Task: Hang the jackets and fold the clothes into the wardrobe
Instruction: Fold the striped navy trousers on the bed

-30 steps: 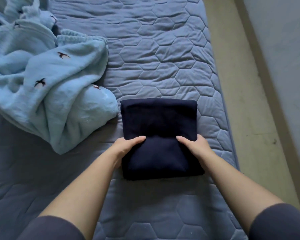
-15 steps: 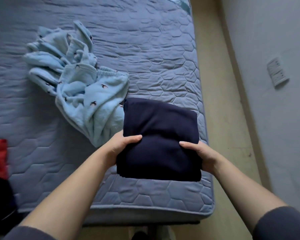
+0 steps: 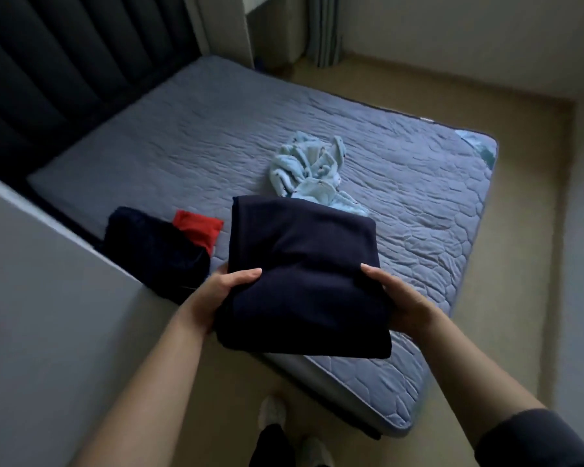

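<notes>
Bed (image 3: 402, 214) fills the field beyond and right of the grip; its near corner sits below the held bundle. A grey panel (image 3: 48, 298) stands close left of the left forearm, and whether it is part of the wardrobe cannot be told. The folded navy garment (image 3: 300, 281) is carried clear of the mattress, roughly level, long axis running away from the person, far edge out over the bed. A dark heap with a red piece (image 3: 199, 227) lies left and beyond the grip, and the light blue garment (image 3: 311, 173) lies straight beyond it. Left hand (image 3: 226, 288) and right hand (image 3: 395, 298) each clamp a side edge of the near half, thumbs on top. Judgement: the left hand is nearer the panel, so a leftward swing is tight; open floor lies right and below.
</notes>
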`<state>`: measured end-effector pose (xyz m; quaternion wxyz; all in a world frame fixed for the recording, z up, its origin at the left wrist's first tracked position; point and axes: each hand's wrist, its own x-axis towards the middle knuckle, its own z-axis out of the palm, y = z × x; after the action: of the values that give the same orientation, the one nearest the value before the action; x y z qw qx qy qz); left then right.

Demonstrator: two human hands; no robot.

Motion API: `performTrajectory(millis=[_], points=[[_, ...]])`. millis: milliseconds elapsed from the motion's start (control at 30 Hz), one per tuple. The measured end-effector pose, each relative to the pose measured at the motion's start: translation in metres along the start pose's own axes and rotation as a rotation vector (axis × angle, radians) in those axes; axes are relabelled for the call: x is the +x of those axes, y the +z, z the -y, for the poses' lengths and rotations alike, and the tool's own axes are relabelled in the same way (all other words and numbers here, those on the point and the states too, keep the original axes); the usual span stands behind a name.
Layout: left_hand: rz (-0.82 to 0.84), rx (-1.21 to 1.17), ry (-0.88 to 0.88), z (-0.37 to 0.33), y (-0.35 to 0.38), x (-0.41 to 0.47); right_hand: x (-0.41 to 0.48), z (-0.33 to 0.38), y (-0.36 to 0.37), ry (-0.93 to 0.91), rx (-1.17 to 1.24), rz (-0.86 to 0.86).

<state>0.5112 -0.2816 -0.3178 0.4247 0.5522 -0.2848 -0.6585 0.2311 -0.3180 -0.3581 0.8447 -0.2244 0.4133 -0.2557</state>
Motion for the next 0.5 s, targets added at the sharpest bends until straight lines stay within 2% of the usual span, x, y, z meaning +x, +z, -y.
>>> performTrajectory(millis=[67,300,500], points=[[-0.079,-0.078,0.037,-0.004,-0.015,-0.049,-0.009,-0.001,0.034,0.03,-0.076,0.081],[-0.313,-0.304,0.123,-0.001,-0.065,-0.205,-0.023,-0.021,0.161,0.069,-0.301,0.195],[-0.52,-0.428,0.231,0.02,-0.115,-0.343,-0.038,-0.08,0.285,0.101,-0.478,0.399]])
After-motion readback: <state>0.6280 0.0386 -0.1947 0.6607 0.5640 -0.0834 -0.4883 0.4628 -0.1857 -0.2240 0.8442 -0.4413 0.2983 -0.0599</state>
